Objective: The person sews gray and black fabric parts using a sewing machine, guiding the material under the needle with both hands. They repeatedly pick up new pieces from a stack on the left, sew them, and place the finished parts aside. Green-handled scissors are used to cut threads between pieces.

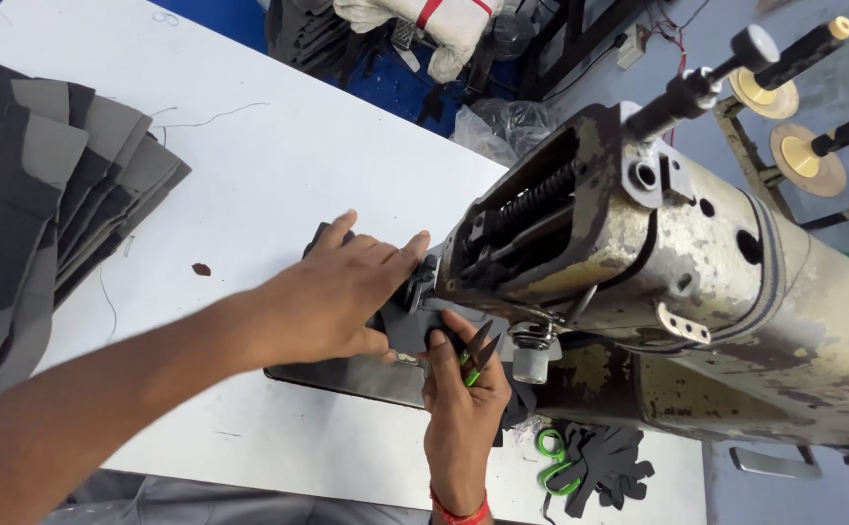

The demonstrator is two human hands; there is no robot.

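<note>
Overhead, left hand lay flat, fingers spread, pressing dark fabric piece at the table's near edge beneath the sewing machine head. Right hand pinched fabric, gripping thread snips.

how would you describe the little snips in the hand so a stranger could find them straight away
Start at the worn sewing machine; just below its head, the right hand holds thread snips. They have dark pointed blades and a green grip, unlike the green-handled scissors lying loose on the table.

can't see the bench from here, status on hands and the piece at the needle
Left hand flat on dark fabric piece. Right hand pinching it, thread snips in fingers. Sewing machine head hides needle.
</note>
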